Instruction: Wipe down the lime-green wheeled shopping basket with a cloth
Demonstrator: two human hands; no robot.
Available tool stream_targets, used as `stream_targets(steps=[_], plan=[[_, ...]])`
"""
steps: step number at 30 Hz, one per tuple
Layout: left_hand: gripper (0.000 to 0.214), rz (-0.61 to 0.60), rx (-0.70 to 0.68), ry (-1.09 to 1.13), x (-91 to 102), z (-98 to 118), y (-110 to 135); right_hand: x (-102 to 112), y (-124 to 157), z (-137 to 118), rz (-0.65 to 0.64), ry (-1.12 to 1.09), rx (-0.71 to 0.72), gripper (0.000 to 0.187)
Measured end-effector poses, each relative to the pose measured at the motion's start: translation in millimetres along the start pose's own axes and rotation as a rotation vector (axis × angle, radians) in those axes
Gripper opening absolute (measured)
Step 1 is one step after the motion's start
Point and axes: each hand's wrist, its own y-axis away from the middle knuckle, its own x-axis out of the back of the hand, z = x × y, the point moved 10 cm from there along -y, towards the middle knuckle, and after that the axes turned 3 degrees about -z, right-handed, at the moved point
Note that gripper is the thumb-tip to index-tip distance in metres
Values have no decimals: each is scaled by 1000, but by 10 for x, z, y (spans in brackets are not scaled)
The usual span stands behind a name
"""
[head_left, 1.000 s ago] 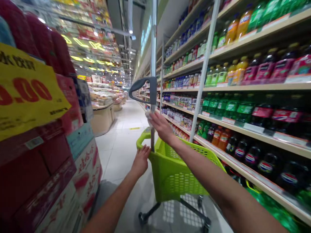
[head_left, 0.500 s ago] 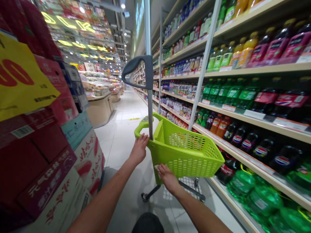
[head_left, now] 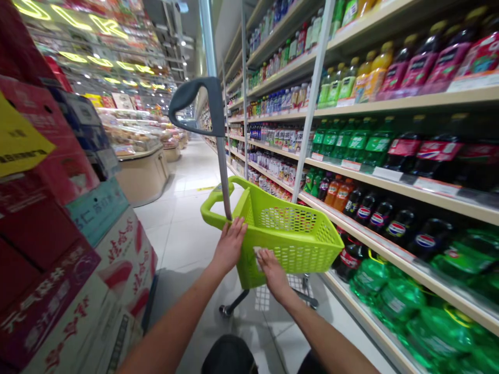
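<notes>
Lime-green shopping cart (head_left: 290, 238) stands on the pale tiled floor (head_left: 179, 228) right in front of my head camera, its open basket pointing away to the right. Closest to me, at the bottom edge, I get a dark rounded shape (head_left: 228, 356); a knee or a shoe, I cannot tell. Both arms reach forward from the lower corners. My right hand (head_left: 273, 272) is closed over a white tissue (head_left: 258, 256), with the fingertips bringing it against the side wall of the cart. My left hand (head_left: 231, 241) lies on the near rim, fingers close together, just beside the foot of the metal pole (head_left: 224, 176); its thumb is hidden, so I cannot tell whether it grips. That pole rises tilted and carries a grey loop handle (head_left: 217, 106), which neither hand touches. Below the basket I make out a small wheel (head_left: 225, 310) on a dark leg. To the left, stacked cartons (head_left: 120, 249) bear a yellow price sign (head_left: 23, 140). On the right, long shelves hold large green bottles (head_left: 393, 296) low down and dark cola bottles (head_left: 397, 223) above them. Farther off, a rounded display desk (head_left: 142, 176) sits under glowing yellow letters (head_left: 103, 25).
</notes>
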Motion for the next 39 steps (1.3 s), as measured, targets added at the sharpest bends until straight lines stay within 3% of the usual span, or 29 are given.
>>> stream_targets(steps=[3,5,11,17,19,24,26,30,32,36,39], plan=[[50,-110,-37,12,-161,232,-102,334,-259,173,114,-12,-57,46],[48,-160,-46,18,-253,350,-149,404,-312,276,123,13,-78,47],[50,-202,18,-2,-334,419,-179,110,273,367,-33,70,-53,42],[54,-248,-6,23,-408,621,-204,521,158,680,137,56,-167,45],[55,-270,-9,26,-461,692,-200,474,262,809,125,65,-213,46],[56,-285,9,21,-518,716,-177,206,849,934,32,66,-250,48],[56,-280,24,19,-523,717,-182,315,864,959,65,64,-258,50],[56,-285,8,30,-557,845,-213,646,607,1050,174,79,-290,53],[56,-307,4,40,-587,903,-219,618,623,1095,156,94,-310,53],[57,-326,9,47,-609,902,-208,352,1041,1159,49,123,-328,50],[57,-307,-3,40,-619,894,-196,484,1161,1255,98,130,-349,53]])
